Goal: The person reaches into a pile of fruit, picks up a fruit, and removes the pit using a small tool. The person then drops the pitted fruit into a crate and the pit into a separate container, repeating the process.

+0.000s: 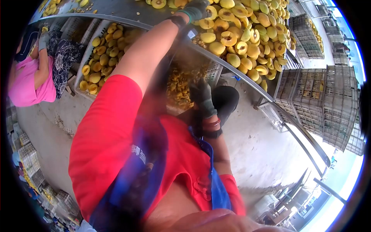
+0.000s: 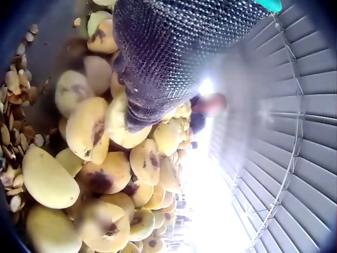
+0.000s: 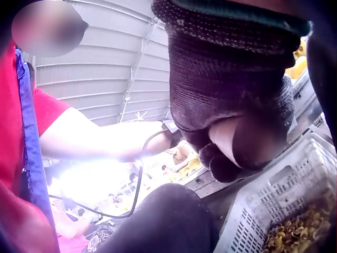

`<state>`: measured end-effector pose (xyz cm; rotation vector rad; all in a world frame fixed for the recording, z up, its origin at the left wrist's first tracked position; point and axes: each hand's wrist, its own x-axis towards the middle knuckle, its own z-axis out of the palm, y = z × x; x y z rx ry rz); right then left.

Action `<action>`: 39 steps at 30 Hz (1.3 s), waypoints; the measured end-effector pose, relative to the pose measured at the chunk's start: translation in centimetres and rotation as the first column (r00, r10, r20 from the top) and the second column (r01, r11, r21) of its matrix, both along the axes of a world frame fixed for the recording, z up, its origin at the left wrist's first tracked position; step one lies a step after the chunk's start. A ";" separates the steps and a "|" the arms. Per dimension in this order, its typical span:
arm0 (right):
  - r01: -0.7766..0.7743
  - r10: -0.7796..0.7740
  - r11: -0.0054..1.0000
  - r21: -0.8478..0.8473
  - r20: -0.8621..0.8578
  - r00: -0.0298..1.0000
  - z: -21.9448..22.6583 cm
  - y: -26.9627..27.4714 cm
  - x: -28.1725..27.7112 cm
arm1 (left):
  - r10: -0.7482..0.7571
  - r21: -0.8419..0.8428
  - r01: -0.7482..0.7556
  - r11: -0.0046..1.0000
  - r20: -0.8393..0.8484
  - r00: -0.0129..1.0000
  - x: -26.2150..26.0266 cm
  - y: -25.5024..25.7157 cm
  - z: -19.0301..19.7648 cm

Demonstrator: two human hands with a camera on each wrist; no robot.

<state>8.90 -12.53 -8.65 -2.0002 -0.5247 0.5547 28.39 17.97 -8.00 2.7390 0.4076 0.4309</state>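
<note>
In the head view my gloved left hand (image 1: 196, 11) reaches over the metal table to the near edge of a heap of halved yellow peaches (image 1: 232, 29). The left wrist view shows its bent, dark-gloved fingers (image 2: 152, 100) at a pale yellow peach half (image 2: 118, 124), gripping it. Lower down, my gloved right hand (image 1: 201, 96) hovers over a crate of brown pits and scraps (image 1: 181, 87). Seen from the right wrist, that hand's fingers curl under a pale, smooth, rounded surface (image 3: 224, 138); a dark blur covers the rest, and I cannot tell what it is.
The table's metal edge (image 1: 247, 79) runs between heap and crate. A white crate of peach halves (image 1: 85, 69) stands left, near a seated person in pink (image 1: 34, 83). Stacked crates (image 1: 320, 102) rise on the right. Loose pits (image 2: 16, 132) lie beside the heap.
</note>
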 end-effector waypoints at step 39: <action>0.067 -0.016 0.954 0.292 -0.174 0.985 8.4 3.1 -1.4 | 0.096 -0.416 0.281 0.865 0.686 0.721 -23.8 -14.8 7.7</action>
